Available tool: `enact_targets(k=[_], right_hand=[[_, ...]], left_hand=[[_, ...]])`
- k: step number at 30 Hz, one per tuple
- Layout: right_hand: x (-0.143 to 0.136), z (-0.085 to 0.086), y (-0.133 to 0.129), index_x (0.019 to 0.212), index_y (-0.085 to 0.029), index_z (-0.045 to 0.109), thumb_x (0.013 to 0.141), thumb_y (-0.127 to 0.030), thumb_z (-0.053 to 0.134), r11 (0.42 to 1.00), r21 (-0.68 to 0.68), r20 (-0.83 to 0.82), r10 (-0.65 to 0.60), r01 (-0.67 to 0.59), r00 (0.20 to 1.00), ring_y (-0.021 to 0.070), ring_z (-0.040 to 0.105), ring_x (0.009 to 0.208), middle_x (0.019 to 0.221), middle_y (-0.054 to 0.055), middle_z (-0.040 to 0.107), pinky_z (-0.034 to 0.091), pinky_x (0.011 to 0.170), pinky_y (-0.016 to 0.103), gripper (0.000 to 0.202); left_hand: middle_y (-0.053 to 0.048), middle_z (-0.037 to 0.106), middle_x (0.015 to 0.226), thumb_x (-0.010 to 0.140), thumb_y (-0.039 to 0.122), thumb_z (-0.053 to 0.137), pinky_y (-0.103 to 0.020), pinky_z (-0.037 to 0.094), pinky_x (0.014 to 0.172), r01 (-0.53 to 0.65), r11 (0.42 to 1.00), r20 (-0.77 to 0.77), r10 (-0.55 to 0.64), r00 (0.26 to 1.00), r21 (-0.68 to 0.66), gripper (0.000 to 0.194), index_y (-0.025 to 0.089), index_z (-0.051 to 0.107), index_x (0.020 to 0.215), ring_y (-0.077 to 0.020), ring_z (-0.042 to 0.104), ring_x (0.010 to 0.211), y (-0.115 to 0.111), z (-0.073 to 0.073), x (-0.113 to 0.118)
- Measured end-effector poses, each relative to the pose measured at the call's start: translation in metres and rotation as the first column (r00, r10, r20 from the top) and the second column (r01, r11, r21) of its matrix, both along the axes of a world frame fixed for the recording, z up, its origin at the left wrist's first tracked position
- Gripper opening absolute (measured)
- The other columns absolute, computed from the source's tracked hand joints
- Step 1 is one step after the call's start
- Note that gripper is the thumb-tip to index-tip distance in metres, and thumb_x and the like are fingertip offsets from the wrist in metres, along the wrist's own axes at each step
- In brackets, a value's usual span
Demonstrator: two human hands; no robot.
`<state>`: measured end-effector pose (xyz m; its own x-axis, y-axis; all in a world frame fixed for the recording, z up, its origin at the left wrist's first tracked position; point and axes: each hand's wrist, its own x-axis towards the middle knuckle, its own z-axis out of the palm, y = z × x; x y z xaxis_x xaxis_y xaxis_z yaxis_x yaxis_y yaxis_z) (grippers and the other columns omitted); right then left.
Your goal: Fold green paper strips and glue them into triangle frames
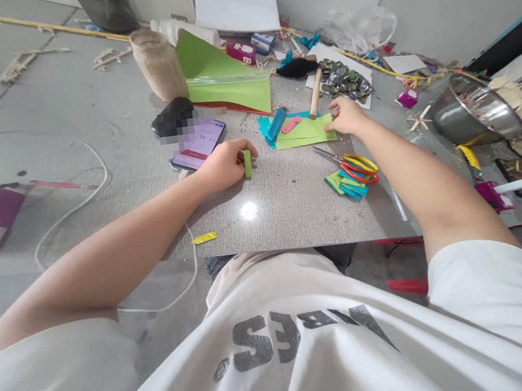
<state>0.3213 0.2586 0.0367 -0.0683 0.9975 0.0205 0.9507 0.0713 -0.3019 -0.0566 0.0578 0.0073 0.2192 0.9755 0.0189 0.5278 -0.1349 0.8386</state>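
My left hand (229, 166) is closed on a small folded green paper strip (247, 164), held just above the table beside a phone. My right hand (347, 115) reaches to the right end of some green paper strips (313, 131); a fingertip touches their edge and its fingers look apart. On and around those strips lie blue paper, a blue stapler (276, 126), a pink cutter (291, 124) and a wooden handle (316, 93). Scissors with red and yellow grips (358, 168) rest on a pile of cut green and blue paper pieces (348, 185).
The phone (200, 143) and a black object (173, 117) lie left of centre. Behind stand a jar (158, 65) and green sheets (229, 91). Bottle caps (344, 80) are heaped at back right, near a metal bowl (469, 109). A white cable (194, 254) crosses the front edge.
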Motion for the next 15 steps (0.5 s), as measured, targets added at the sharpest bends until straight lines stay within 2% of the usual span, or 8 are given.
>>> enact_targets(k=[2, 6, 8, 11, 13, 15], right_hand=[[-0.003, 0.000, 0.000, 0.123, -0.027, 0.070, 0.069, -0.015, 0.097, 0.997, -0.011, -0.019, -0.081, 0.081, 0.996, 0.0371, 0.078, 0.116, 0.118, 0.007, 0.076, 0.066, 0.114, 0.060, 0.062], [-0.008, -0.005, -0.005, 0.119, -0.025, 0.065, 0.067, -0.010, 0.097, 0.985, 0.019, -0.076, -0.169, 0.171, 0.983, 0.0343, 0.073, 0.119, 0.119, 0.007, 0.070, 0.064, 0.116, 0.057, 0.063], [-0.008, -0.006, -0.007, 0.117, -0.026, 0.064, 0.068, -0.011, 0.095, 0.982, 0.022, -0.128, -0.182, 0.186, 0.975, 0.0324, 0.072, 0.113, 0.112, 0.005, 0.068, 0.064, 0.113, 0.058, 0.059], [0.001, 0.000, -0.001, 0.116, -0.029, 0.061, 0.068, -0.010, 0.090, 0.978, -0.021, -0.218, -0.208, 0.208, 0.954, 0.0290, 0.071, 0.096, 0.098, 0.000, 0.064, 0.067, 0.102, 0.056, 0.059], [0.011, 0.008, 0.008, 0.114, -0.030, 0.060, 0.067, -0.012, 0.087, 0.979, -0.054, -0.267, -0.203, 0.196, 0.942, 0.0286, 0.069, 0.084, 0.089, -0.001, 0.061, 0.068, 0.090, 0.055, 0.057], [0.022, 0.018, 0.018, 0.107, -0.030, 0.059, 0.069, -0.020, 0.086, 0.997, -0.033, -0.273, -0.078, 0.071, 0.959, 0.0291, 0.066, 0.075, 0.080, -0.001, 0.057, 0.066, 0.078, 0.055, 0.048]], left_hand=[[-0.002, 0.083, 0.093, 0.074, 0.001, 0.072, -0.033, 0.061, 0.082, 0.014, 1.000, -0.035, -0.014, 0.999, 0.016, 0.048, 0.022, 0.084, 0.116, -0.0218, 0.079, 0.086, 0.000, -0.001, -0.001], [-0.008, 0.085, 0.122, 0.074, 0.001, 0.074, -0.035, 0.063, 0.092, 0.016, 0.995, -0.122, -0.004, 0.993, 0.103, 0.062, 0.022, 0.084, 0.131, -0.0211, 0.076, 0.091, 0.001, -0.004, 0.000], [-0.010, 0.084, 0.133, 0.076, 0.001, 0.074, -0.036, 0.063, 0.097, 0.010, 0.993, -0.152, 0.009, 0.988, 0.118, 0.068, 0.022, 0.082, 0.139, -0.0209, 0.075, 0.093, 0.001, -0.006, 0.000], [-0.011, 0.084, 0.138, 0.078, 0.001, 0.074, -0.035, 0.062, 0.099, 0.007, 0.996, -0.154, 0.006, 0.988, 0.087, 0.075, 0.023, 0.077, 0.150, -0.0202, 0.073, 0.092, 0.002, -0.007, -0.001], [-0.010, 0.084, 0.138, 0.078, 0.003, 0.075, -0.036, 0.062, 0.098, 0.003, 0.998, -0.129, 0.006, 0.992, 0.070, 0.076, 0.023, 0.076, 0.151, -0.0194, 0.071, 0.090, 0.002, -0.008, -0.002], [-0.010, 0.084, 0.137, 0.076, 0.004, 0.075, -0.036, 0.062, 0.096, -0.008, 0.998, -0.091, 0.014, 0.996, 0.064, 0.074, 0.023, 0.077, 0.148, -0.0191, 0.071, 0.087, 0.003, -0.008, -0.003]])
